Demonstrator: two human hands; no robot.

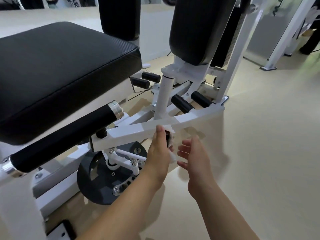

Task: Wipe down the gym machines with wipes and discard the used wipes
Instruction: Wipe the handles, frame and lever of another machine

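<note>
On white machine bar (190,121), left hand (160,151) fingers pinching wipe (171,144), right hand (194,156) fingers spread, no legible writing.

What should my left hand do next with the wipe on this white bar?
Probably slide the crumpled white wipe rightward along the white square metal bar: the left hand presses it mid-bar, and the open right hand holds nothing.

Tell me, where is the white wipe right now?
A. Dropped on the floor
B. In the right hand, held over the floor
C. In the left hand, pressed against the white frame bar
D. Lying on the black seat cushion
C: the wipe is bunched in the left hand against the white frame bar, while the right hand is open and empty beside it.
</note>
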